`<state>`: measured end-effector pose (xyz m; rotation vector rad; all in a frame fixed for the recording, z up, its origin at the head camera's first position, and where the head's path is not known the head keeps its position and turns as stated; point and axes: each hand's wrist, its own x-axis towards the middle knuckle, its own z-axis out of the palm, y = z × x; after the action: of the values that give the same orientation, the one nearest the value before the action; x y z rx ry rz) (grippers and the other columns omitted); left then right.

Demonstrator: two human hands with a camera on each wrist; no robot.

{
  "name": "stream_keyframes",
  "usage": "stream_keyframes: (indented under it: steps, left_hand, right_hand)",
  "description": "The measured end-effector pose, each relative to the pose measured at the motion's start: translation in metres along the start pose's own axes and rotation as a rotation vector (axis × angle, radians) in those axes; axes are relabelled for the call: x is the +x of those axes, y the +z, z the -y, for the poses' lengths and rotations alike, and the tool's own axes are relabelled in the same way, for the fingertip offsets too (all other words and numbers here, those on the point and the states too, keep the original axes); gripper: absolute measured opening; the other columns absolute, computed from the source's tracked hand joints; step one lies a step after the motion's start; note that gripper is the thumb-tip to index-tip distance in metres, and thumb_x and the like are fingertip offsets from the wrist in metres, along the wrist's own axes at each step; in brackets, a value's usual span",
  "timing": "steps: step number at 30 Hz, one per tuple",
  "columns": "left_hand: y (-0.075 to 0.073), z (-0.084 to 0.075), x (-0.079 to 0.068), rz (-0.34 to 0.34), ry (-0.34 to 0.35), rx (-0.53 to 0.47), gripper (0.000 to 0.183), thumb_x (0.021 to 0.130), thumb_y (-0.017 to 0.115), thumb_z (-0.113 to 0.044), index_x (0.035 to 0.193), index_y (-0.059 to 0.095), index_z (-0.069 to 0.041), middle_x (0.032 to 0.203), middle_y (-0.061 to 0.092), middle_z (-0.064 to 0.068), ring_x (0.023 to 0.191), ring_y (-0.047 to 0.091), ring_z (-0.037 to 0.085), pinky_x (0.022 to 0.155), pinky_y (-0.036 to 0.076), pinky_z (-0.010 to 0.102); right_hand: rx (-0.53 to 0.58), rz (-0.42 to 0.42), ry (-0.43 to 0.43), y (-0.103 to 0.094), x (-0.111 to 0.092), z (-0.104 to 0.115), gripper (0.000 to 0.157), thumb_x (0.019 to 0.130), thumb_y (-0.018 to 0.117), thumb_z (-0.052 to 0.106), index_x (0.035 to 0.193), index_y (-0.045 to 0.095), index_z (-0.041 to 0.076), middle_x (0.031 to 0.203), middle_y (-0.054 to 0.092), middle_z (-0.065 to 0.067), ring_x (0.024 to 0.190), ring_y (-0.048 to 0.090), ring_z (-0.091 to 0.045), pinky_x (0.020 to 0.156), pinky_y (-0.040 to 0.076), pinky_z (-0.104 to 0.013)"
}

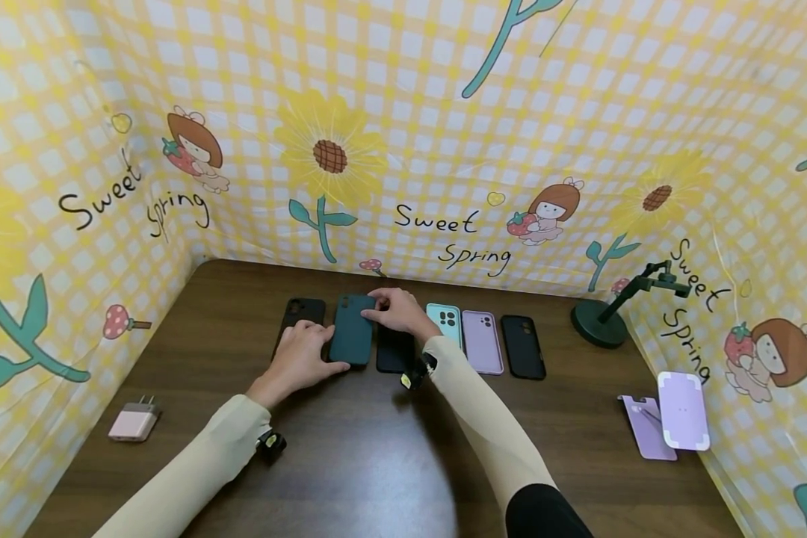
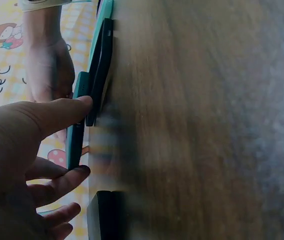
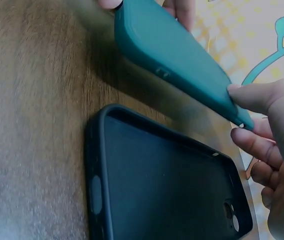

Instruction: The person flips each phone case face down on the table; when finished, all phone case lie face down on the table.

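Item in hand: the teal phone case [image 1: 353, 332] is lying between the two hands toward the far left of the table [image 1: 350, 463], back side facing up.
Left hand: the left hand [image 1: 299, 355] is gripping lightly, its thumb pressing the near end and fingertips sitting at the left edge; its outer fingers are spreading loosely.
Right hand: the right hand [image 1: 403, 310] is pinching the far right corner, thumb above and a fingertip below.
Height: the near end is clearing the tabletop, a shadow showing under it in the right wrist view; whether the far end is touching, cannot tell.
Weight, feel: probably light; the matte surface is suggesting a soft, rubbery skin, grippy rather than slippery.
Stiffness: likely flexing a little at the rim while the back is staying fairly flat; low breakage risk, judging by the material.
Contents: the inside is facing away; cannot tell if anything is filling it.
Best hold: the long edges and corners are offering the surest purchase, keeping fingers off the broad back.
Left neighbour: a dark phone case [image 1: 307, 308] is lying partly beneath the left hand.
Right neighbour: a black phone case [image 1: 395, 351] is lying hollow side up, just beside the teal one and under the right wrist.
Farther right: mint [image 1: 447, 317], lilac [image 1: 484, 344] and another black case [image 1: 523, 347] are standing in line, lying flat.
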<state>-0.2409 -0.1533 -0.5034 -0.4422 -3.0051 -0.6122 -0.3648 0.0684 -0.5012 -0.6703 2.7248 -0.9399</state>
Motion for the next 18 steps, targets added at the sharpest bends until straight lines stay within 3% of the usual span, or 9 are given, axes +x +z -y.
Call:
stream_keyframes:
  steps: [3,5,12,18]
  left_hand:
    - [0.001,0.000,0.002,0.015,0.004,0.039,0.084,0.085,0.080,-0.053,0.144,0.057,0.002,0.140,0.063,0.020,0.132,0.047,0.042,0.101,0.038,0.055]
    - [-0.001,0.002,0.003,0.020,0.003,0.070,0.083,0.085,0.080,-0.053,0.144,0.057,0.001,0.140,0.064,0.020,0.133,0.046,0.042,0.101,0.038,0.054]
    - [-0.003,0.004,0.003,0.046,-0.003,0.133,0.080,0.084,0.082,-0.050,0.142,0.060,0.000,0.135,0.066,0.018,0.134,0.044,0.042,0.103,0.039,0.054]
    - [-0.001,0.003,0.004,0.090,-0.004,0.126,0.081,0.084,0.081,-0.052,0.144,0.059,-0.002,0.136,0.064,0.015,0.135,0.040,0.040,0.106,0.037,0.053]
  right_hand:
    - [-0.056,0.010,0.015,0.001,0.002,0.002,0.050,0.098,0.068,0.042,0.141,0.062,0.017,0.100,0.074,0.002,0.093,0.066,-0.017,0.113,0.038,-0.048]
    - [-0.089,0.018,0.021,0.004,0.006,0.005,0.050,0.099,0.067,0.042,0.142,0.062,0.018,0.102,0.074,0.002,0.096,0.066,-0.018,0.115,0.032,-0.049]
    - [-0.212,0.055,0.028,0.011,0.015,0.011,0.052,0.099,0.064,0.048,0.143,0.061,0.019,0.106,0.074,0.003,0.099,0.066,-0.017,0.094,0.031,-0.040]
    - [-0.275,0.101,0.060,0.009,0.013,0.017,0.052,0.099,0.066,0.046,0.141,0.063,0.017,0.105,0.074,0.002,0.099,0.065,-0.017,0.088,0.029,-0.037]
